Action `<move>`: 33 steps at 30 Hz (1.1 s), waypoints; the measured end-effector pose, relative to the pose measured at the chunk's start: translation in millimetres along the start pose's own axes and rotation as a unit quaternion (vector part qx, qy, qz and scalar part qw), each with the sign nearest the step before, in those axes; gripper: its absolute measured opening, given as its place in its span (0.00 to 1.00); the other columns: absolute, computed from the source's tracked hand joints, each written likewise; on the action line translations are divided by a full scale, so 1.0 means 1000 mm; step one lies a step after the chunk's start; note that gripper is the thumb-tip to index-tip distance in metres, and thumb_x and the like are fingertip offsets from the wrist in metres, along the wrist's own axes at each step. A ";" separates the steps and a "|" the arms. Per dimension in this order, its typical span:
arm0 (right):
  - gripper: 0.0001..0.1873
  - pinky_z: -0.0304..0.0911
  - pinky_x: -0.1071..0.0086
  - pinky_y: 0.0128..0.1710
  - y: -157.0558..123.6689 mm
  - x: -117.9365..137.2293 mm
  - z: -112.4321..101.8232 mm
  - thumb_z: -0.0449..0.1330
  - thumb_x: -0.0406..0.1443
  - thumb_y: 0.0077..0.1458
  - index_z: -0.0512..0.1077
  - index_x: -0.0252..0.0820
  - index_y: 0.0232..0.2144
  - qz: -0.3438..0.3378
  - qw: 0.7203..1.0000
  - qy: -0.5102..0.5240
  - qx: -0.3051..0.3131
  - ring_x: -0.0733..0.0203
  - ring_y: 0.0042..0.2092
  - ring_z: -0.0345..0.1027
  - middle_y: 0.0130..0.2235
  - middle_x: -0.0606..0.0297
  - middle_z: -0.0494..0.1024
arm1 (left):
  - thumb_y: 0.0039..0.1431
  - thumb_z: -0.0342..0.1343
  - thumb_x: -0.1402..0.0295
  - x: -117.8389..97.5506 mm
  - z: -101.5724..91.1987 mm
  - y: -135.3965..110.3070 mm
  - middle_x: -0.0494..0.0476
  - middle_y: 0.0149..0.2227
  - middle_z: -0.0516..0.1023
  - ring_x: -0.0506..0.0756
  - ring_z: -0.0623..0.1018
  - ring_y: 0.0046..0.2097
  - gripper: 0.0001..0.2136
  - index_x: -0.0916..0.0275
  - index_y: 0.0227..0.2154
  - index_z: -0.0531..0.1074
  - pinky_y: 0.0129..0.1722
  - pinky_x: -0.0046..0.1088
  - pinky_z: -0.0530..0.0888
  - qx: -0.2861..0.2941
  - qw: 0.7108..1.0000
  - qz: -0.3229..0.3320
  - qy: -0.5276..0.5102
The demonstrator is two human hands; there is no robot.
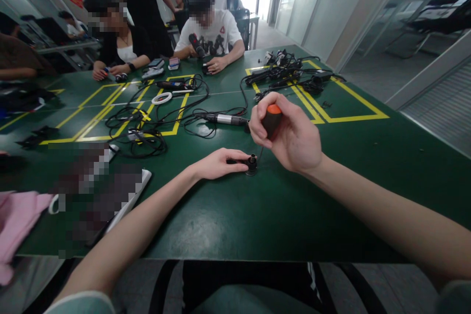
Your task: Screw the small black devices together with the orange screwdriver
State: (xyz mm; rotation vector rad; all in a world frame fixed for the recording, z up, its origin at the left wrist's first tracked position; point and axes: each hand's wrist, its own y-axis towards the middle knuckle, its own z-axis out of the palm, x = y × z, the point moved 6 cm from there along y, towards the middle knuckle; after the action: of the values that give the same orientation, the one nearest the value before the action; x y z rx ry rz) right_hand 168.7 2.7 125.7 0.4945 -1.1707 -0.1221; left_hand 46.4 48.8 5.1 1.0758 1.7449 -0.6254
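Note:
My right hand is closed around the dark handle of a screwdriver with an orange end. Its thin shaft slants down beside a small black round part with a metal tip on top. Whether the screwdriver's tip touches that part, I cannot tell. Fingers and thumb of my left hand pinch the black part from the left, holding it upright on the green table. Just beyond my hands lies a silver and black electric screwdriver with a cable.
Tangled black cables spread across the middle left. A heap of black parts lies at the back right, near several small screws. Two flat devices and a pink cloth lie at the left. People sit across the table.

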 end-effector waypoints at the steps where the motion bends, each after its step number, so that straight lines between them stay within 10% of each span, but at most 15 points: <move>1: 0.23 0.51 0.71 0.21 0.000 0.000 0.000 0.61 0.56 0.65 0.67 0.45 0.30 0.001 1.000 -0.001 -0.001 0.68 0.21 0.51 0.22 0.73 0.63 | 0.68 0.64 0.59 0.000 0.000 0.000 0.62 0.56 0.85 0.60 0.81 0.58 0.18 0.62 0.55 0.83 0.64 0.37 0.72 0.002 1.000 0.002 0.003; 33: 0.20 0.51 0.71 0.20 -0.001 0.000 -0.002 0.62 0.53 0.66 0.64 0.47 0.33 -0.014 1.000 0.010 -0.015 0.68 0.20 0.52 0.22 0.74 0.66 | 0.53 0.75 0.62 0.006 0.006 0.000 0.58 0.45 0.83 0.54 0.78 0.43 0.20 0.64 0.46 0.79 0.49 0.33 0.74 -0.101 0.994 -0.026 -0.043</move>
State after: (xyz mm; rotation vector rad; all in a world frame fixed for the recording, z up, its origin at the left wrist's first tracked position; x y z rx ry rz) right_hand 170.2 2.5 124.5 0.4858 -1.1409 -0.1582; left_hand 47.8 46.3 -2.5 0.8547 1.7259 -0.5073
